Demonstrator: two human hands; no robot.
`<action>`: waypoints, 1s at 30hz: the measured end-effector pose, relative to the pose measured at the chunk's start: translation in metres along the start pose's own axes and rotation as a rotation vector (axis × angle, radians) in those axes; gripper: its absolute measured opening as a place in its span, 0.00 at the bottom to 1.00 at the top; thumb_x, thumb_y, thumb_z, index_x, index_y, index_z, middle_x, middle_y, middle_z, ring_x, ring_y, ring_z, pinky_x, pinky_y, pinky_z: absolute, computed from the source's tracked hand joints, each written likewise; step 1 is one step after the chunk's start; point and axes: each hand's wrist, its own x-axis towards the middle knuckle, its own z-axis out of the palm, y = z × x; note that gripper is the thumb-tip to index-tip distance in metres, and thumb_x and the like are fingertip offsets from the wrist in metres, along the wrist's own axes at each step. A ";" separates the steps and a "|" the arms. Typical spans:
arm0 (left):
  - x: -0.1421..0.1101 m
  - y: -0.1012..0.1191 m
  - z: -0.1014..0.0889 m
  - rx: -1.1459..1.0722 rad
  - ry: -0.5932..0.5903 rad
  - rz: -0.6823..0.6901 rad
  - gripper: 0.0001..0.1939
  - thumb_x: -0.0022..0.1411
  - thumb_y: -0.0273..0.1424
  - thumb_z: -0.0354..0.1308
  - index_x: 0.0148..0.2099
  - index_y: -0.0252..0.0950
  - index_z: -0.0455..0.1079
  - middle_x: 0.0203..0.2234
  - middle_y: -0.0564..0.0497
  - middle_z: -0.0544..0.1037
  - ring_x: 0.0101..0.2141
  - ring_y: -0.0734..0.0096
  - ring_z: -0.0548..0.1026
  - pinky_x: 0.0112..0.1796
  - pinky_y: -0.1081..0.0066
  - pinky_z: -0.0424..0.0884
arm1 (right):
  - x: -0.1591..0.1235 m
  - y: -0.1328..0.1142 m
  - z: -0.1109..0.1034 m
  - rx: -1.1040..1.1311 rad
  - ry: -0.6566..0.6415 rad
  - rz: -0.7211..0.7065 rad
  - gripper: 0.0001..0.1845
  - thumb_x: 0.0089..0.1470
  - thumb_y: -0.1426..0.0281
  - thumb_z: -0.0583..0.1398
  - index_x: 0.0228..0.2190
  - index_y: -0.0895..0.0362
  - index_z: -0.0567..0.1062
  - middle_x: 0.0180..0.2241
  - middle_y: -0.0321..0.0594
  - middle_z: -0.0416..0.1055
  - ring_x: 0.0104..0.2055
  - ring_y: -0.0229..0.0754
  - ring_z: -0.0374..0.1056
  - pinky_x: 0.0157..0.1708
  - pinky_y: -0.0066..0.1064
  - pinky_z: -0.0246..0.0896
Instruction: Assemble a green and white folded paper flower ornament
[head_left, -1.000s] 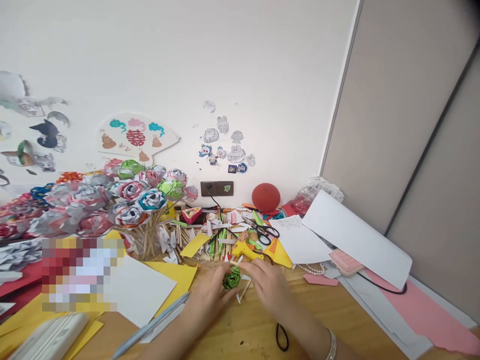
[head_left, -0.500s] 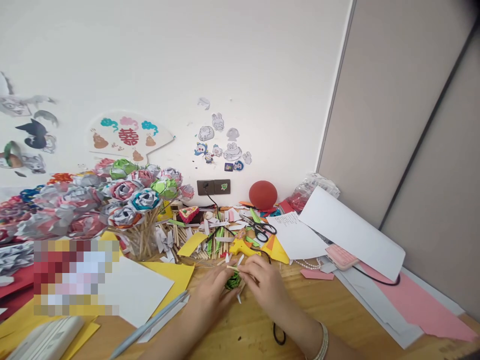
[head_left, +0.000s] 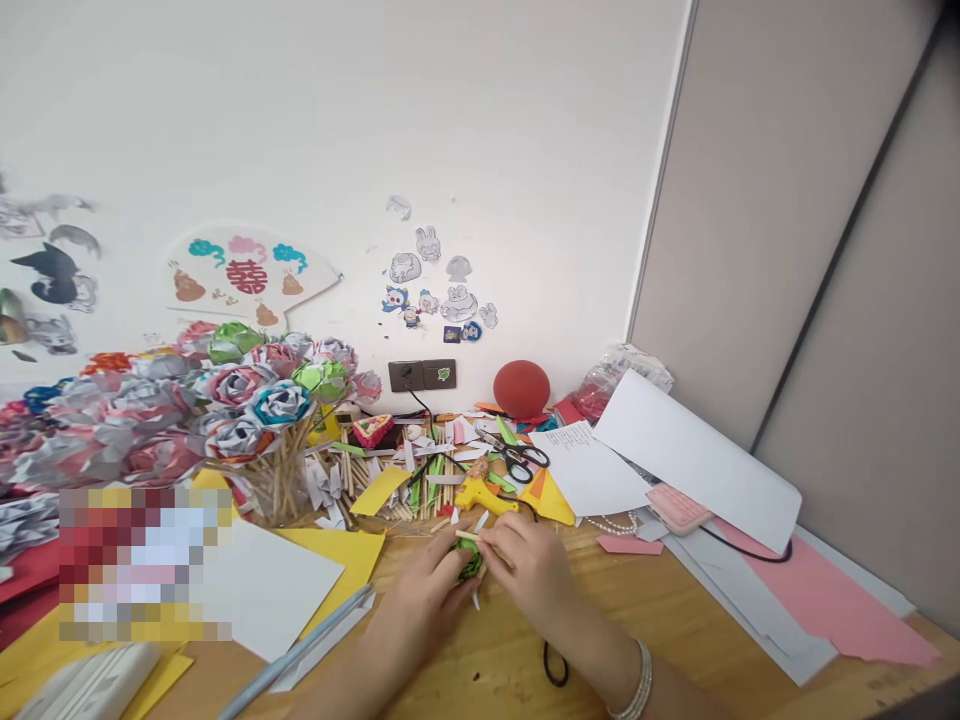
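Observation:
Near the middle front of the wooden table, my left hand (head_left: 426,578) is closed around a green paper flower (head_left: 470,560), partly hidden by the fingers. Pale pointed paper ends stick out around it. My right hand (head_left: 529,560) pinches a thin pale stick (head_left: 466,535) that lies across the top of the flower. Just beyond both hands is a yellow glue gun (head_left: 484,493). Black-handled scissors (head_left: 517,460) rest on the paper scraps behind it.
Many paper flowers (head_left: 247,385) on sticks stand at the left. White sheets (head_left: 697,465), a pink calculator-like object (head_left: 679,508) and pink paper (head_left: 832,600) lie at the right. A grey-blue pen-like rod (head_left: 300,650) and white paper (head_left: 270,585) are left of my hands. A red ball (head_left: 521,388) sits by the wall.
The view has shifted slightly to the right. My right fingers have tilted the pale stick a little over the green flower; both hands keep nearly the same place.

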 end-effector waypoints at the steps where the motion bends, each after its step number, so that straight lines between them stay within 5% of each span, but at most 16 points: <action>1: 0.000 0.001 0.000 -0.013 -0.004 -0.016 0.08 0.57 0.23 0.51 0.40 0.35 0.65 0.45 0.39 0.70 0.46 0.61 0.70 0.43 0.66 0.70 | 0.000 -0.001 0.000 -0.039 -0.003 -0.015 0.11 0.57 0.71 0.50 0.30 0.56 0.72 0.27 0.39 0.68 0.28 0.38 0.64 0.26 0.29 0.56; 6: 0.002 0.006 -0.003 -0.061 0.006 -0.113 0.08 0.57 0.24 0.50 0.40 0.34 0.65 0.40 0.40 0.67 0.39 0.65 0.72 0.37 0.70 0.72 | 0.000 -0.003 -0.002 -0.117 -0.033 0.007 0.12 0.57 0.71 0.49 0.27 0.57 0.70 0.24 0.38 0.67 0.26 0.39 0.63 0.25 0.29 0.53; 16: 0.001 0.000 -0.003 0.018 0.033 -0.018 0.07 0.59 0.26 0.49 0.39 0.35 0.67 0.40 0.41 0.70 0.38 0.64 0.72 0.34 0.68 0.71 | -0.001 -0.004 -0.003 -0.058 -0.154 0.059 0.09 0.58 0.71 0.49 0.30 0.55 0.67 0.24 0.36 0.69 0.26 0.38 0.65 0.25 0.27 0.52; 25: -0.003 -0.004 -0.001 0.105 0.058 0.005 0.08 0.59 0.26 0.48 0.37 0.36 0.69 0.41 0.41 0.72 0.39 0.63 0.72 0.36 0.67 0.71 | -0.001 -0.004 -0.007 -0.201 -0.205 -0.083 0.11 0.59 0.72 0.47 0.32 0.56 0.68 0.25 0.39 0.69 0.26 0.39 0.64 0.26 0.29 0.52; 30: -0.003 -0.005 -0.002 0.134 -0.074 -0.043 0.10 0.59 0.29 0.49 0.40 0.39 0.70 0.43 0.44 0.73 0.39 0.63 0.72 0.37 0.66 0.70 | 0.000 -0.004 -0.004 -0.125 -0.131 -0.056 0.13 0.60 0.69 0.47 0.30 0.55 0.68 0.24 0.37 0.69 0.27 0.38 0.64 0.31 0.30 0.55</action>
